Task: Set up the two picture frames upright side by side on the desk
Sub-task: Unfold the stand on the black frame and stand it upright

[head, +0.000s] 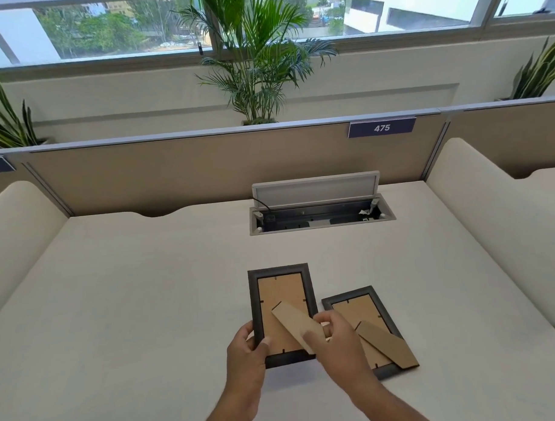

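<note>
Here, low in the centre, the left hand (246, 347) gripped the lower-left corner of 1 back-up picture frame (280, 292) while the right hand (335, 337) pinched its cardboard easel leg (294, 320); the second frame (368, 311) lay flat just right on the desk (131, 294).

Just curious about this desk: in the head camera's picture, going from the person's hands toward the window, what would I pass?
Held dark-framed picture frame → open grey cable box sunk in the desk → beige partition panel → green potted palm → window.
</note>
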